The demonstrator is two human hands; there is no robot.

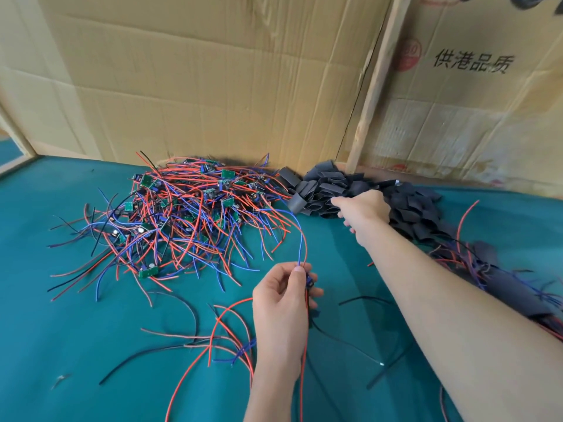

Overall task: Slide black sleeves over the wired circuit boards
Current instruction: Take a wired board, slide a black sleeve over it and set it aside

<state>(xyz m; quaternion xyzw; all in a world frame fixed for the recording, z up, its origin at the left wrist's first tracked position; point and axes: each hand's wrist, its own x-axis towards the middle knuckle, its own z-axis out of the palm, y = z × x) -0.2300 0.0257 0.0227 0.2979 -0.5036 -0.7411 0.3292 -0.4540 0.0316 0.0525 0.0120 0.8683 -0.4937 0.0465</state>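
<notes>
Boards [182, 205] with red and blue wires lie heaped on the green worktop [61, 345] at left; nearer, the left hand [285, 295] pinches one wired board [309, 281] between curled fingers. Farther right, the right hand [362, 211] reaches into the pile of black sleeves [323, 187], fingers curled on them, though I cannot tell if it grips one. Behind, the cardboard [472, 95] reads "供港品质".
</notes>
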